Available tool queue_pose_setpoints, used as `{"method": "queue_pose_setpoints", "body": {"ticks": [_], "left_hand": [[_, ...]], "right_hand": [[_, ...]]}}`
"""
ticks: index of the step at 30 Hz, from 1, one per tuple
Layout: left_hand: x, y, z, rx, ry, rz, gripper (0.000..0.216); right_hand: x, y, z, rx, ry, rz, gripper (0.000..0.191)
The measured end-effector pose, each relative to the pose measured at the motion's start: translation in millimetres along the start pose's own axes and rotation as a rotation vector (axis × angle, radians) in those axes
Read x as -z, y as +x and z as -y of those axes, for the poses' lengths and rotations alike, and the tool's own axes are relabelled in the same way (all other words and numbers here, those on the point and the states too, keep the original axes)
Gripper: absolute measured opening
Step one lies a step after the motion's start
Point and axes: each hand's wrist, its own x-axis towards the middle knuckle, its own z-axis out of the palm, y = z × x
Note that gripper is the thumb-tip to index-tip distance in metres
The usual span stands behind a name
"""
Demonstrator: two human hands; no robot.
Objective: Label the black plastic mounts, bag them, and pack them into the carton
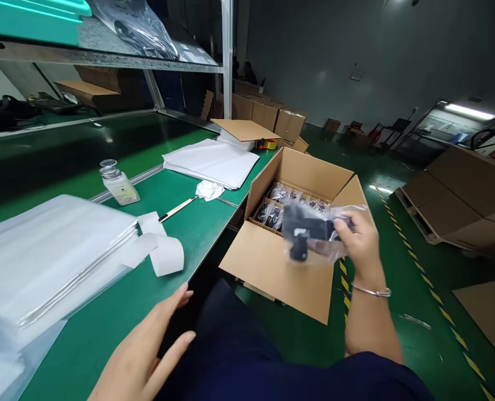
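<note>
My right hand (pixel 359 239), with a bangle on the wrist, grips a clear plastic bag with a black part (pixel 308 229) inside. It is held over the near side of an open cardboard box (pixel 310 167); the part is blurred and I cannot tell its kind. Several bagged dark items (pixel 272 214) stand between cardboard dividers in the box, partly hidden by the held bag. My left hand (pixel 147 351) hovers at the edge of the green table (pixel 101 328), thumb and fingers apart, holding nothing.
Stacked white sheets or bags (pixel 55 245) lie on the table beside a curled paper strip (pixel 166 253), a pen-like tool (pixel 178 209), a bottle (pixel 120 186) and more white sheets (pixel 209 161). A metal shelf (pixel 105 60) spans above. Cartons (pixel 469 189) stand on a pallet at right.
</note>
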Motion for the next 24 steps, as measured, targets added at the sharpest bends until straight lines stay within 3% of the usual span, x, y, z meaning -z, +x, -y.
{"method": "queue_pose_setpoints", "body": {"ticks": [2, 3, 6, 8, 11, 17, 24], "left_hand": [[-3, -6, 7, -0.029, -0.003, -0.017, 0.050], [-6, -9, 10, -0.039, -0.011, -0.011, 0.046], [-11, -16, 20, -0.004, -0.042, 0.047, 0.040], [-8, -17, 28, 0.066, -0.048, 0.087, 0.039], [3, -15, 42, 0.202, -0.024, 0.123, 0.042], [18, -1, 55, 0.398, -0.025, 0.164, 0.050], [8, 24, 53, 0.375, -0.069, 0.223, 0.054]], "right_hand": [[11, 16, -25, -0.092, -0.388, -0.083, 0.027], [8, 22, -35, -0.152, -0.560, -0.054, 0.029], [-17, 37, -57, -0.323, -0.858, 0.174, 0.032], [-38, 44, -64, -0.363, -0.900, 0.271, 0.034], [-56, 54, -67, -0.352, -0.891, 0.299, 0.032], [-48, 54, -80, -0.433, -0.896, 0.279, 0.040], [-57, 55, -125, -0.625, -0.865, 0.376, 0.049]]}}
